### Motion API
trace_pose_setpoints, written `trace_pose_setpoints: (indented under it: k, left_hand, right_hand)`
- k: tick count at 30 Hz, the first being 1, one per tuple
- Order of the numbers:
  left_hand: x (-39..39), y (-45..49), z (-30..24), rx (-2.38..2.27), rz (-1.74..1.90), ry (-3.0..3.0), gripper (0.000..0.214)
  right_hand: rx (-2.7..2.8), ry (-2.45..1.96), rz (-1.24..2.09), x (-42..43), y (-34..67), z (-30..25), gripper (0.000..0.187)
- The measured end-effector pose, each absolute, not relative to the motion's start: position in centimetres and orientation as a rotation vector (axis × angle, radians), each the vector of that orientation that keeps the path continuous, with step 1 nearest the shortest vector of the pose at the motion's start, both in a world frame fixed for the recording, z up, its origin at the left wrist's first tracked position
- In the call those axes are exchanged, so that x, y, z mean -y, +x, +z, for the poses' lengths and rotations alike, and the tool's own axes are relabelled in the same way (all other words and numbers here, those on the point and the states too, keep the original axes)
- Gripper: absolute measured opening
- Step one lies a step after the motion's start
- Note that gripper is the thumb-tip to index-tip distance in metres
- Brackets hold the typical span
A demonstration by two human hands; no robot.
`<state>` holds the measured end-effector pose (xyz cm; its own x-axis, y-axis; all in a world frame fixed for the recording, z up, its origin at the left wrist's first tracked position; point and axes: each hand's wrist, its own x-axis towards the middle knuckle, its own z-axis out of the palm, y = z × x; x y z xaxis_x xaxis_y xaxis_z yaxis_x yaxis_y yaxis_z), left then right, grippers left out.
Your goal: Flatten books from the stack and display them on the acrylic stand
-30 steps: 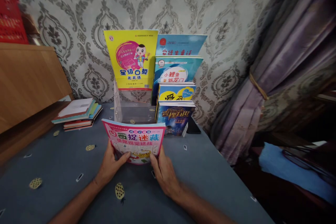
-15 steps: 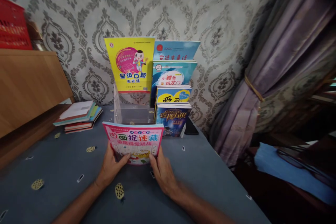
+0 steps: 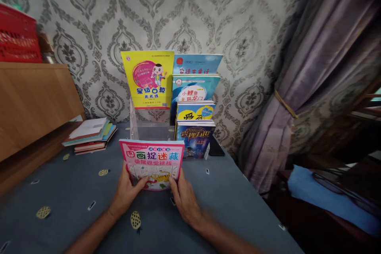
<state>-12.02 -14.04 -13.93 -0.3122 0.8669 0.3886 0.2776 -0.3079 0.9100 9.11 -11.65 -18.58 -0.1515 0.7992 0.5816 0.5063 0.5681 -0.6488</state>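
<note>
A pink picture book [image 3: 153, 162] stands nearly upright between my hands, its cover toward me. My left hand [image 3: 126, 186] grips its left lower edge, thumb across the front. On the opposite edge my right hand [image 3: 184, 194] holds it the same way; the fingers behind the book are hidden. Just beyond is a clear stepped book rack [image 3: 133, 121]. A yellow workbook [image 3: 149, 81] leans at its upper left. Its right side carries a light-blue book [image 3: 198, 63], a teal book [image 3: 195, 87], a yellow-and-blue book [image 3: 195, 111] and, lowest, dark-blue books [image 3: 195, 139].
Left of the rack lies a stack of books and papers [image 3: 89, 135], beside a wooden cabinet [image 3: 38, 95] bearing a red basket [image 3: 19, 35]. A black phone [image 3: 216, 149] lies right of the rack. A purple curtain [image 3: 274, 127] hangs at right, near a blue cloth [image 3: 321, 198] with glasses.
The view has tilted up slightly, so most things sit a little lower in it. Both hands keep the pink book in nearly the same place, in front of the rack.
</note>
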Motion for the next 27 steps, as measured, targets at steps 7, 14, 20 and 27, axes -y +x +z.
trace_pose_setpoints:
  k: [7,14,20,27]
  left_hand:
    - [14.0,-12.0,-14.4,-1.506,1.671,1.446,0.067]
    - [14.3,-12.3,-13.6,-1.629,1.64,1.543,0.062]
    - [15.2,-14.0,-13.1,-1.717,1.47,1.716,0.045]
    - [16.6,-15.5,-12.8,-1.781,1.286,1.935,0.036]
  right_hand:
    - [1.837,-1.044,0.344,11.6,9.4,-17.9,0.051]
    - [1.848,-1.062,0.446,11.4,9.6,-16.8,0.046]
    - [1.996,-0.936,0.518,11.5,10.3,-14.5,0.029]
    - [2.076,-0.905,0.451,12.5,11.4,-11.8,0.019]
